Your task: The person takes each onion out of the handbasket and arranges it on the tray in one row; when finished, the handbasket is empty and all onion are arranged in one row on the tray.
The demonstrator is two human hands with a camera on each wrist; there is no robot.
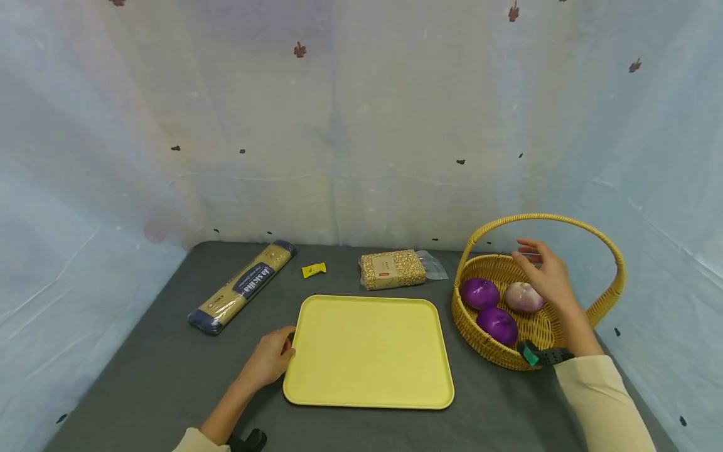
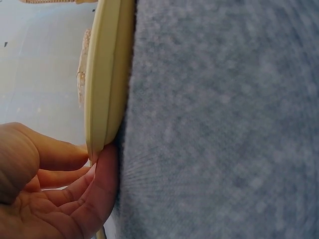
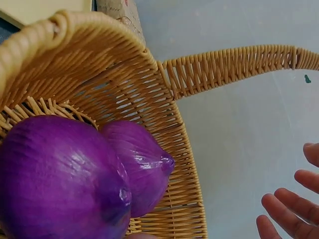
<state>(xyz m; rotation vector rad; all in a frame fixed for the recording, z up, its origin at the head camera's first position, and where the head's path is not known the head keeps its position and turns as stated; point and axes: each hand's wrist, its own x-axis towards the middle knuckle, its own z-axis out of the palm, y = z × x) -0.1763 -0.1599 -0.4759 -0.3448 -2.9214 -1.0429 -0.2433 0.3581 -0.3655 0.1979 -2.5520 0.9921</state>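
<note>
I'm seeing the pale bulb (image 1: 519, 297) sitting in the wicker basket (image 1: 473, 343), next to two purple onions (image 1: 498, 326). For me, the right hand (image 1: 546, 276) is clearly the nearer one: it is hovering above the basket with its fingers loosely parted, holding nothing, and the bulb is lying below it and slightly to its left. The left hand (image 1: 270, 358) is pinching the left rim of the yellow tray (image 1: 369, 351) between thumb and fingers. The tray is lying left of the basket, its long axis running sideways across the bench (image 1: 350, 433). Beyond it, a bag of grain (image 1: 393, 269) is resting.
</note>
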